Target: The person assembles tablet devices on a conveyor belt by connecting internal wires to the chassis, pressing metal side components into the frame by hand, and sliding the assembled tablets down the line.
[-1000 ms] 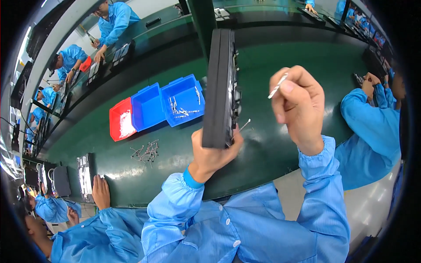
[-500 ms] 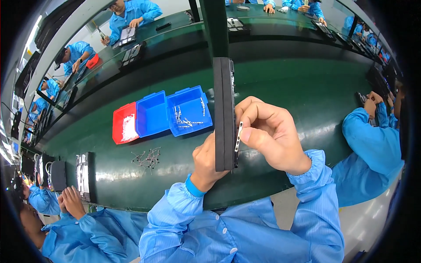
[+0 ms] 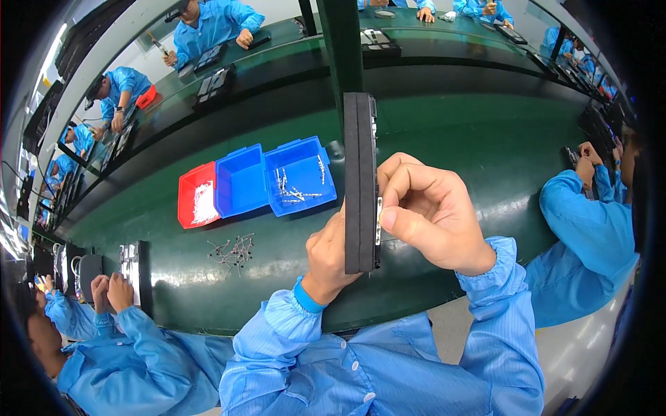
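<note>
A thick black rectangular device casing (image 3: 358, 180) stands on edge in front of me, its narrow side facing up. My left hand (image 3: 326, 253) is closed on the casing from the left, with its fingers partly hidden behind it. At the casing's right face, my right hand (image 3: 433, 218) pinches a small pale metal strip (image 3: 379, 222) with dark holes between thumb and fingers. The strip lies along the lower part of that face and appears to touch it. Most of the right face is turned out of sight.
Left of the casing stand a red bin (image 3: 186, 202) of small white pieces, a blue bin (image 3: 239, 182), and another blue bin (image 3: 295, 154) holding metal strips. Nearer lies a clump of thin wires (image 3: 234, 252). A green post (image 3: 340, 48) rises ahead. Co-workers sit on both sides.
The casing has shifted slightly right. The strip, tilted before, now lies upright and closer along the casing's face. The left neighbour's hands have moved onto a device.
</note>
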`<action>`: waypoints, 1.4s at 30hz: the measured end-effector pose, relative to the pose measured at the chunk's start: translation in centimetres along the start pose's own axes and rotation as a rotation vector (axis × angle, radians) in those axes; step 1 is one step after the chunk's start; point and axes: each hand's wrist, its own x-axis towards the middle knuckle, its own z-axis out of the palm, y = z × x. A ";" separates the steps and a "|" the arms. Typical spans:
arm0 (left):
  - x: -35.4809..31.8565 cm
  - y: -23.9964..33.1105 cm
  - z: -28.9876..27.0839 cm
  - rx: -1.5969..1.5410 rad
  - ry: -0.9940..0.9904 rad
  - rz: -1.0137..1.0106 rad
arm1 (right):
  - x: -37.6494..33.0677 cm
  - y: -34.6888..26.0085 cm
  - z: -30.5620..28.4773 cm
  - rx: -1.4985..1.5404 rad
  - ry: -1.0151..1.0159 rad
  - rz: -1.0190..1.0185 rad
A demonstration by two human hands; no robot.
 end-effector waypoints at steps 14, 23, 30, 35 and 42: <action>0.1 0.4 -0.1 0.021 -0.025 -0.009 | -0.1 -0.2 -0.3 0.015 0.011 0.025; 0.2 0.3 -0.2 -0.012 -0.035 -0.012 | -0.2 -0.6 -0.2 0.043 0.022 0.067; 0.0 0.1 0.0 -0.002 -0.021 0.015 | -0.3 -0.3 -0.2 0.052 0.026 0.065; 0.3 0.5 -0.2 0.008 -0.021 0.013 | -0.4 -0.5 -0.1 0.030 0.032 0.062; 0.2 0.3 -0.1 0.008 0.002 0.057 | -0.4 -0.5 -0.2 0.039 0.033 0.074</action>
